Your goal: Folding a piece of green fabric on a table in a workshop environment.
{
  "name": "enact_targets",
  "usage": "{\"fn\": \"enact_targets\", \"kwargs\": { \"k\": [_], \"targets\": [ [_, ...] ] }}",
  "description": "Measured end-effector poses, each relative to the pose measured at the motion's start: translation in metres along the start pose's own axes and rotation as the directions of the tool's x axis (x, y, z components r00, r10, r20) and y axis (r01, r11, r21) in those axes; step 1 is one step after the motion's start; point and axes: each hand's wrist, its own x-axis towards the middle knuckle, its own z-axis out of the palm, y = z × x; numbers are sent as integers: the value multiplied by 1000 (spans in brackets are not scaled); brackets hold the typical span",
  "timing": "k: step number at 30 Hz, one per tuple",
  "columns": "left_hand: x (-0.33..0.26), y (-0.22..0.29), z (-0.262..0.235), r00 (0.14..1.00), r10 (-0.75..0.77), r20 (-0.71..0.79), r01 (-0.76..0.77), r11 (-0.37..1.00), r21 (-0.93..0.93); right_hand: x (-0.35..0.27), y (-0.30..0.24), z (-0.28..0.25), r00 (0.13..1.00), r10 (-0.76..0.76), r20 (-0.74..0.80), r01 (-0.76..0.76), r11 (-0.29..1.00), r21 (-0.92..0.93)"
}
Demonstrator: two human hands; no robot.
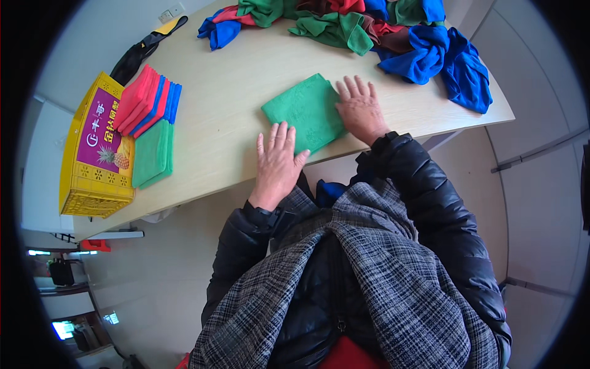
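A green cloth (pixel 305 111), folded once or more into a flat, roughly square shape, lies near the table's front edge. My left hand (pixel 278 163) rests at its lower left side, fingers stretched out and a little apart. At its right side is my right hand (pixel 361 111), fingers spread, the thumb side by the cloth's edge. Both palms face down and neither hand grips anything. To the left, folded green cloths (pixel 152 150) lie by a leaning row of folded red cloths (pixel 136 98) and blue ones (pixel 174 101).
A yellow crate (pixel 77 178) with a purple label stands at the table's left end. Behind it lies a black strap-like item (pixel 138 58). Crumpled green, red, brown and blue cloths (pixel 332 29) are heaped along the back, with blue ones (pixel 464 74) reaching the right edge.
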Motion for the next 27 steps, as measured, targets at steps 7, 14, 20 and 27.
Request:
{"fn": "enact_targets", "kwargs": {
  "k": [7,14,20,27],
  "targets": [
    [59,-26,10,995,-77,-69,75,997,-35,23,-62,21,977,-211,-21,208,937,279],
    [60,-34,27,996,-86,-22,85,995,-42,24,-48,20,981,-188,-44,192,923,333],
    [60,-34,25,994,-105,34,105,994,18,23,-42,11,982,-188,12,174,930,323],
    [44,-30,20,992,-128,12,128,992,0,5,-31,4,994,-99,48,82,960,268]
  ]
}}
